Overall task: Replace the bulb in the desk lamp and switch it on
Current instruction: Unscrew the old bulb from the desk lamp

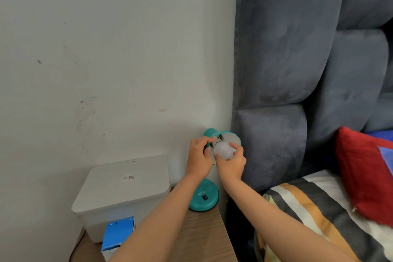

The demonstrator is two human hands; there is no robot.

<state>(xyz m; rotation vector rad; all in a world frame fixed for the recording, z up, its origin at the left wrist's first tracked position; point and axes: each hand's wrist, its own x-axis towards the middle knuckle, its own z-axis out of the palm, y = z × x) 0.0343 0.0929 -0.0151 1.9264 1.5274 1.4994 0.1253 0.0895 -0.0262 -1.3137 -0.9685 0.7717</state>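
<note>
The right grip (230, 160) curls its fingers round the bulb (223, 151), whose long axis runs up-left into the socket inside the teal shade (234, 137). The left grip (198, 158) pinches the shade's neck just beside it, steadying. Both forearms reach forward above the surface's back right corner.

Head view — downward, near nightstand (204, 238)

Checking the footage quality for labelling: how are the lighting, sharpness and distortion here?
Head view: soft, even light, with no glare on the bulb; the lamp throws a faint shadow on the wall. The hands and bulb look slightly soft. Wide-angle bending shows in the curved edge of the headboard.
</note>
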